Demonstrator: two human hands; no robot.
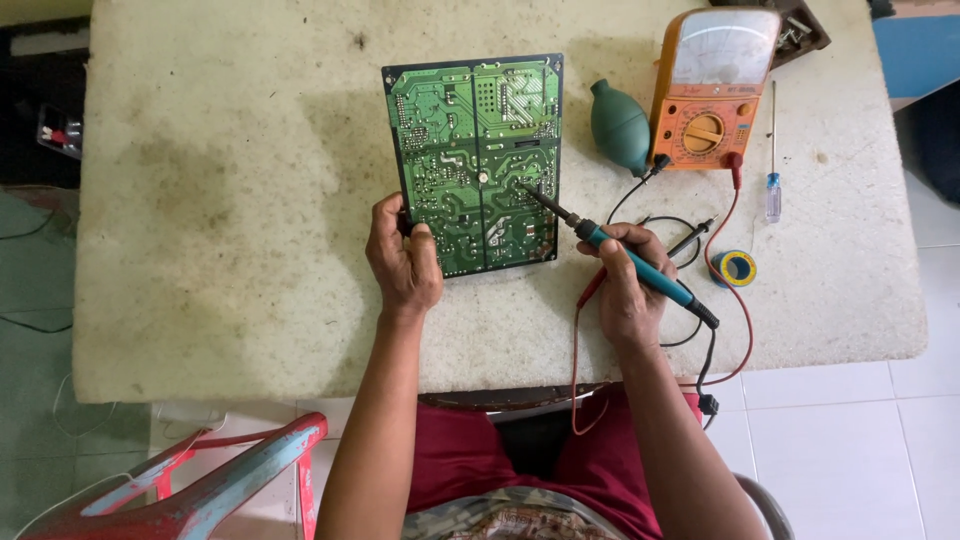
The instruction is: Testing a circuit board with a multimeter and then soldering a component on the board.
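nearest the camera, the right hand (628, 290) is closing around the teal grip of a soldering iron (640, 268), holding it like a pen with the cable trailing off the table (200, 250) edge behind the wrist. the iron looks light and rigid, and the insulated handle is the only sensible place to be taking hold of it; the dark metal shaft and tip are likely hot and are slanting up-left, with the tip appearing to touch the solder side of the board. a red probe lead (578, 350) is hanging down past this hand.

the left hand (404, 262) is gripping the lower left corner of the green circuit board (478, 160), thumb over the face and fingers curling under the edge, pinning it flat on the table. the board is probably stiff, light and thin, but fragile on its face, with fine traces and pointed solder joints, so holding it by the bare edge or corner, as this hand is doing, seems the safest grasp.

just right of the hands, a small reel of solder wire (735, 267) is lying near the leads. farther off, a green rubber blower bulb (620, 127) is resting beside an orange analogue multimeter (712, 90), and a slim screwdriver (772, 160) is lying to the right of the meter.
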